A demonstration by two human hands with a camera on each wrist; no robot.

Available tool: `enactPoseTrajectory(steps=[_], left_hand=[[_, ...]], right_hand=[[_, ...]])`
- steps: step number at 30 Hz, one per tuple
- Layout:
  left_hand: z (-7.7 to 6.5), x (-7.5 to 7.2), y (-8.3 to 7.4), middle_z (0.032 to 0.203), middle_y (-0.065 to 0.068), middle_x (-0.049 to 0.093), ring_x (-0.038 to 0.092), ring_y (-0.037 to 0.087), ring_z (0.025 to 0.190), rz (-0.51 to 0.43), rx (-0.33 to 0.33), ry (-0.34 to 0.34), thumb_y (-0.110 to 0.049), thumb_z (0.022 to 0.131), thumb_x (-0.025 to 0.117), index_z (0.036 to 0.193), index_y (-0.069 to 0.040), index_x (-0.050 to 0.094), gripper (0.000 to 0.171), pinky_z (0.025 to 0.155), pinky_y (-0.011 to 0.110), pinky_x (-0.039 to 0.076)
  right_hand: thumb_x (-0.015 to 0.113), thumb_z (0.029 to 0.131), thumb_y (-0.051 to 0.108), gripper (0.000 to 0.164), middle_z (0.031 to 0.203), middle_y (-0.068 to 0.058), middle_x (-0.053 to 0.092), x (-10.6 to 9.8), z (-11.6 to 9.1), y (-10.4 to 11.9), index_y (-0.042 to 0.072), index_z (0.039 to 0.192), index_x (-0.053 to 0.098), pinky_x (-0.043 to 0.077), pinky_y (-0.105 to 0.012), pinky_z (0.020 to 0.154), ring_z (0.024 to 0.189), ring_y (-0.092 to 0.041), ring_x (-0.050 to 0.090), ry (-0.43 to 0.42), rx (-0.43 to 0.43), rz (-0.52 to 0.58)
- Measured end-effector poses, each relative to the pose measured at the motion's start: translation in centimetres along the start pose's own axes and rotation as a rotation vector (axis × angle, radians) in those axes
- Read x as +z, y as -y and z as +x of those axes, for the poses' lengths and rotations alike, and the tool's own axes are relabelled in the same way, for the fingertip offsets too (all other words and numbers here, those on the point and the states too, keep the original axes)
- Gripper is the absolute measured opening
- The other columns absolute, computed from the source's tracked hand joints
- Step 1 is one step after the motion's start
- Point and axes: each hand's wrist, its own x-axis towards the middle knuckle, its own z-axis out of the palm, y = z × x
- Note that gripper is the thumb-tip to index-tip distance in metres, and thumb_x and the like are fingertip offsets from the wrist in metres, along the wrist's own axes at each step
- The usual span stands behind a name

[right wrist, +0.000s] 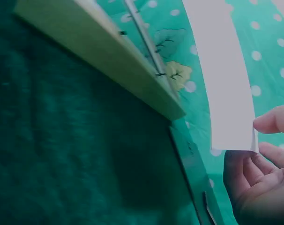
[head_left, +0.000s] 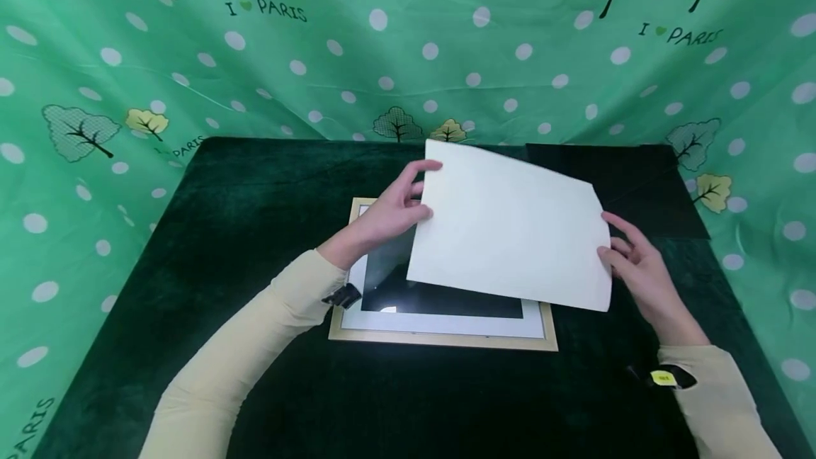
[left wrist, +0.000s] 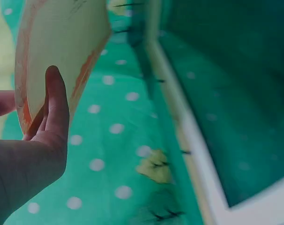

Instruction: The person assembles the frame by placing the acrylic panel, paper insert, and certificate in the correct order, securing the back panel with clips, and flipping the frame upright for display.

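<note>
A large white sheet (head_left: 503, 225) is held up at a tilt between both hands. My left hand (head_left: 390, 217) grips its left edge, with thumb and fingers on it. My right hand (head_left: 637, 271) pinches the right edge, also seen with the sheet's lower corner (right wrist: 233, 117) in the right wrist view. On its other face, the sheet (left wrist: 81, 42) has reddish-orange patches near the edges. Below lies a light wooden picture frame (head_left: 440, 340) with a white border and a dark glossy middle (head_left: 395, 296); the sheet hides its upper right part.
The frame rests on a dark green cloth-covered table (head_left: 268, 388). At the back right corner lies a flat black panel (head_left: 650, 190). A green dotted curtain (head_left: 357, 27) hangs behind and at both sides. Each wrist wears a dark strapped device (head_left: 676, 377).
</note>
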Motion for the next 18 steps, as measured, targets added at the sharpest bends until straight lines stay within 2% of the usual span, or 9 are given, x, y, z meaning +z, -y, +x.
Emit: enactPoseTrajectory(steps=[2, 4, 8, 10, 13, 18], left_hand=[[-0.3, -0.5, 1.1, 0.132, 0.018, 0.053, 0.063, 0.029, 0.098, 0.037, -0.047, -0.019, 0.01, 0.091, 0.046, 0.146, -0.015, 0.025, 0.064, 0.082, 0.038, 0.051], [-0.8, -1.1, 2.1, 0.135, 0.017, 0.05, 0.061, 0.031, 0.105, 0.077, -0.098, -0.04, 0.006, 0.092, 0.047, 0.147, -0.017, 0.023, 0.064, 0.086, 0.042, 0.05], [-2.1, -2.4, 4.0, 0.141, 0.017, 0.044, 0.058, 0.034, 0.111, 0.169, -0.173, -0.072, -0.001, 0.095, 0.048, 0.148, -0.02, 0.02, 0.063, 0.094, 0.047, 0.046], [-2.8, -3.0, 4.9, 0.144, 0.018, 0.041, 0.055, 0.035, 0.114, 0.207, -0.195, -0.081, -0.003, 0.096, 0.048, 0.148, -0.021, 0.02, 0.062, 0.095, 0.048, 0.045], [-3.9, -3.8, 6.0, 0.147, 0.02, 0.036, 0.052, 0.037, 0.118, 0.255, -0.223, -0.088, -0.006, 0.097, 0.049, 0.149, -0.02, 0.02, 0.061, 0.094, 0.049, 0.045], [-5.7, -4.8, 7.1, 0.141, 0.023, 0.04, 0.056, 0.039, 0.112, 0.346, -0.232, -0.104, -0.006, 0.097, 0.054, 0.147, -0.016, 0.025, 0.059, 0.087, 0.047, 0.05]], right_hand=[[0.05, 0.102, 0.014, 0.058, 0.108, 0.016, 0.061, 0.5, 0.0, -0.1, 0.02, 0.154, 0.025, 0.05, -0.019, 0.069, 0.085, -0.006, 0.065, 0.008, -0.018, -0.132], [0.049, 0.102, 0.015, 0.059, 0.111, 0.01, 0.061, 1.1, 0.0, -0.1, 0.018, 0.154, 0.024, 0.049, -0.021, 0.066, 0.078, -0.009, 0.064, 0.026, -0.038, -0.225], [0.05, 0.101, 0.014, 0.06, 0.116, -0.016, 0.06, 2.3, 0.0, -0.1, 0.013, 0.154, 0.021, 0.046, -0.027, 0.055, 0.06, -0.023, 0.058, 0.101, -0.072, -0.285], [0.05, 0.101, 0.012, 0.061, 0.118, -0.026, 0.057, 2.8, 0.0, 0.0, 0.011, 0.154, 0.02, 0.045, -0.029, 0.052, 0.057, -0.026, 0.054, 0.137, -0.08, -0.292], [0.052, 0.1, 0.01, 0.062, 0.121, -0.029, 0.056, 3.6, -0.1, 0.4, 0.008, 0.154, 0.021, 0.045, -0.03, 0.051, 0.057, -0.025, 0.053, 0.174, -0.081, -0.306], [0.054, 0.099, 0.011, 0.06, 0.116, -0.023, 0.059, 4.7, -0.3, 0.8, 0.006, 0.152, 0.027, 0.045, -0.032, 0.051, 0.058, -0.025, 0.051, 0.217, -0.061, -0.35]])
